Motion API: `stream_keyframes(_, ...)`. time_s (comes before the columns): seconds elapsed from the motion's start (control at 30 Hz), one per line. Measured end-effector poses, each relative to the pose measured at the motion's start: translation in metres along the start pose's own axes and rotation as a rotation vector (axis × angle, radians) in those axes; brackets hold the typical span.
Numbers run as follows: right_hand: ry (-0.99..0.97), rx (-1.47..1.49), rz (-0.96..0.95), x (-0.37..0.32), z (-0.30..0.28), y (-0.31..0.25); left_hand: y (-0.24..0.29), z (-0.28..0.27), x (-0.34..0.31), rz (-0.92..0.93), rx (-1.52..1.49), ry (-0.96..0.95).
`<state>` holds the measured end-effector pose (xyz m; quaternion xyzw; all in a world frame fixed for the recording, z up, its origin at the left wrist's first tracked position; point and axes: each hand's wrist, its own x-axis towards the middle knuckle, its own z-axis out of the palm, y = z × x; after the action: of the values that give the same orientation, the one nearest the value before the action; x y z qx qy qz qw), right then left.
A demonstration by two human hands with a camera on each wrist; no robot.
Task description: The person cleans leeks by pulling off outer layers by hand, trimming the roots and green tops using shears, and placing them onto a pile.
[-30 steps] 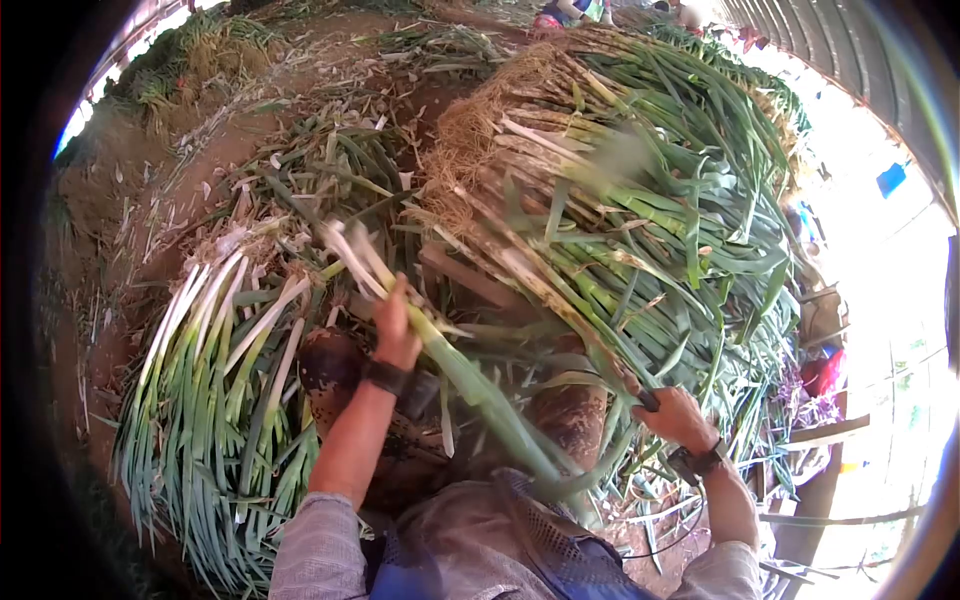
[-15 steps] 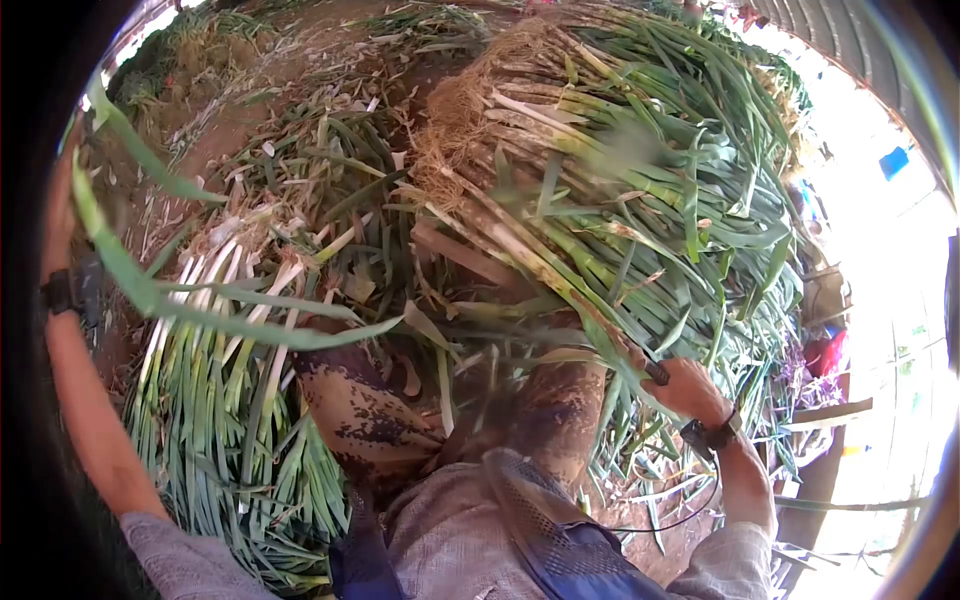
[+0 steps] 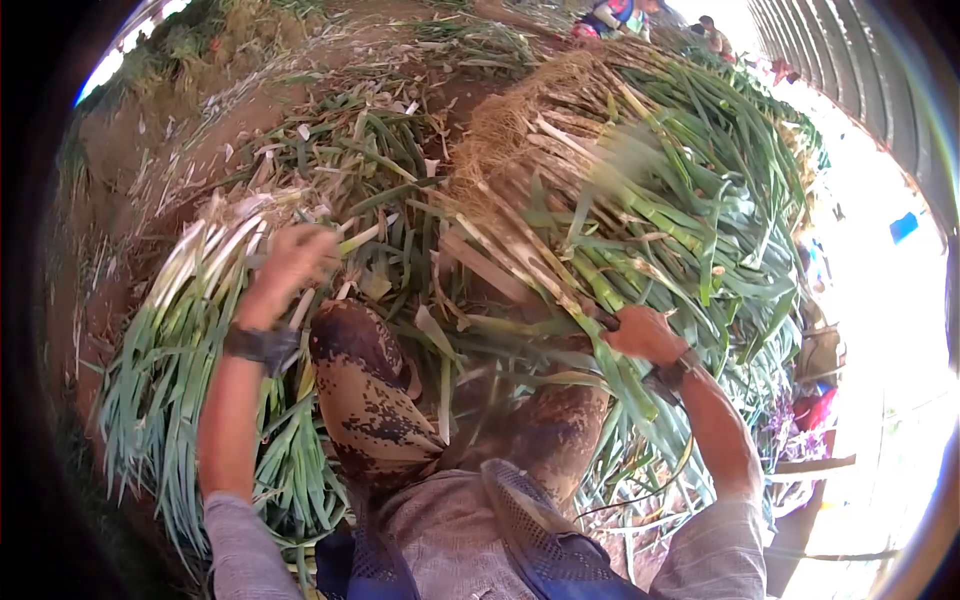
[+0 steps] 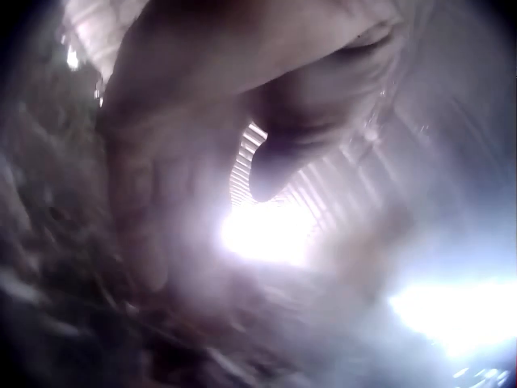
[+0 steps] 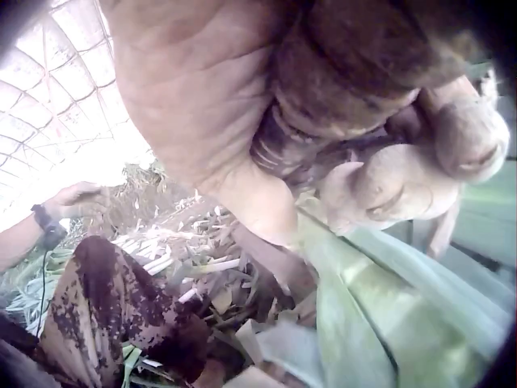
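My left hand (image 3: 292, 262), blurred and holding nothing, hovers over the root ends of a bunch of trimmed leeks (image 3: 215, 250) with bare white stems. In the left wrist view its fingers (image 4: 137, 218) hang loosely, with the thumb apart. My right hand (image 3: 648, 335) grips a short dark handle-like piece (image 3: 607, 321) at the top of an untrimmed leek (image 3: 560, 285). In the right wrist view its fingers (image 5: 404, 186) curl in, and broad green leek leaves (image 5: 355, 299) come out beneath thumb and fingertips. Most of the dark piece is hidden in the palm.
A large heap of untrimmed leeks (image 3: 700, 230) with brown roots lies at the right. Stripped leaves (image 3: 370, 150) litter the soil ahead. My knee (image 3: 365, 370) in patterned trousers stands between the trimmed bunch and the heap. Another person (image 3: 615, 18) is at the far end.
The left hand carried a trimmed leek out to the far left, then came back over the trimmed bunch without it. The right hand has moved up and left along the heap's near edge.
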<state>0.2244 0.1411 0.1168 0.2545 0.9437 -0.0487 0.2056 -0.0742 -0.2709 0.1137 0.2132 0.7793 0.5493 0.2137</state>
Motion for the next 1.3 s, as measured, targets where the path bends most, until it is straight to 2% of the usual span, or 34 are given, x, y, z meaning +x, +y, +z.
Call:
stream_keyframes(0.03, -0.001, 0.020, 0.046, 0.001, -0.015, -0.016, 0.010, 0.032, -0.002, 0.032, -0.159, -0.118)
stream_keyframes(0.1, -0.015, 0.024, 0.065, 0.018, -0.027, -0.029, 0.015, 0.097, 0.004, -0.018, -0.377, -0.366)
stream_keyframes(0.13, -0.030, 0.039, 0.090, 0.026, -0.030, -0.031, 0.022, 0.127, 0.002, -0.041, -0.327, -0.460)
stream_keyframes(0.2, -0.014, 0.021, 0.091, 0.044, -0.028, -0.030, -0.003, 0.189, 0.009, -0.113, -0.416, -0.649)
stream_keyframes(0.33, 0.004, -0.099, 0.000, 0.055, -0.034, -0.045, -0.052, 0.284, 0.012, -0.264, -0.563, -0.776)
stream_keyframes(0.4, 0.007, -0.054, 0.005, 0.056, -0.038, -0.045, -0.059, 0.308, 0.008, -0.298, -0.620, -0.786)
stream_keyframes(0.47, 0.030, -0.084, -0.001, 0.052, -0.040, -0.040, -0.061, 0.323, 0.007, -0.290, -0.685, -0.816)
stream_keyframes(0.53, -0.095, -0.130, -0.036, 0.034, -0.042, -0.035, -0.063, 0.334, 0.008, -0.296, -0.788, -0.721)
stream_keyframes(0.57, -0.183, -0.082, 0.033, 0.026, -0.044, -0.033, -0.065, 0.339, 0.011, -0.297, -0.862, -0.701)
stream_keyframes(0.6, -0.192, -0.084, 0.042, 0.016, -0.043, -0.025, -0.065, 0.344, 0.012, -0.303, -0.869, -0.709)
stream_keyframes(0.67, -0.072, -0.023, 0.044, -0.006, -0.041, -0.006, -0.063, 0.352, 0.014, -0.330, -0.867, -0.622)
stream_keyframes(0.7, -0.077, -0.024, 0.050, -0.019, -0.040, 0.001, -0.063, 0.354, 0.015, -0.335, -0.872, -0.628)
stream_keyframes(0.77, -0.187, 0.063, 0.190, -0.050, -0.035, 0.015, -0.061, 0.356, 0.015, -0.380, -0.929, -0.569)
stream_keyframes(0.8, -0.191, 0.059, 0.198, -0.065, -0.025, 0.029, -0.062, 0.362, 0.018, -0.383, -0.934, -0.577)
stream_keyframes(0.83, -0.135, 0.081, 0.145, -0.080, -0.011, 0.043, -0.065, 0.369, 0.021, -0.360, -0.995, -0.507)
stream_keyframes(0.87, -0.080, 0.103, 0.092, -0.092, -0.007, 0.044, -0.063, 0.371, 0.022, -0.337, -1.053, -0.436)
stream_keyframes(0.9, -0.115, 0.104, 0.114, -0.104, -0.006, 0.044, -0.060, 0.374, 0.025, -0.339, -1.046, -0.397)
stream_keyframes(0.97, -0.210, 0.113, 0.188, -0.125, -0.017, 0.031, -0.058, 0.378, 0.030, -0.327, -1.080, -0.402)
stream_keyframes(1.0, -0.191, 0.188, 0.195, -0.134, -0.014, 0.033, -0.058, 0.380, 0.031, -0.312, -1.109, -0.401)
stream_keyframes(1.1, -0.235, 0.165, 0.242, -0.147, -0.011, 0.036, -0.068, 0.389, 0.037, -0.349, -1.261, -0.392)
stream_keyframes(1.13, -0.246, 0.215, 0.258, -0.152, -0.009, 0.039, -0.065, 0.384, 0.037, -0.351, -1.260, -0.398)
stream_keyframes(1.23, -0.276, 0.330, 0.273, -0.166, -0.003, 0.047, -0.034, 0.341, 0.026, -0.151, -1.407, -0.376)
stream_keyframes(1.27, -0.287, 0.381, 0.264, -0.170, -0.004, 0.047, -0.039, 0.336, 0.030, -0.153, -1.401, -0.380)
stream_keyframes(1.3, -0.290, 0.433, 0.269, -0.172, -0.007, 0.043, -0.045, 0.328, 0.034, -0.147, -1.457, -0.468)
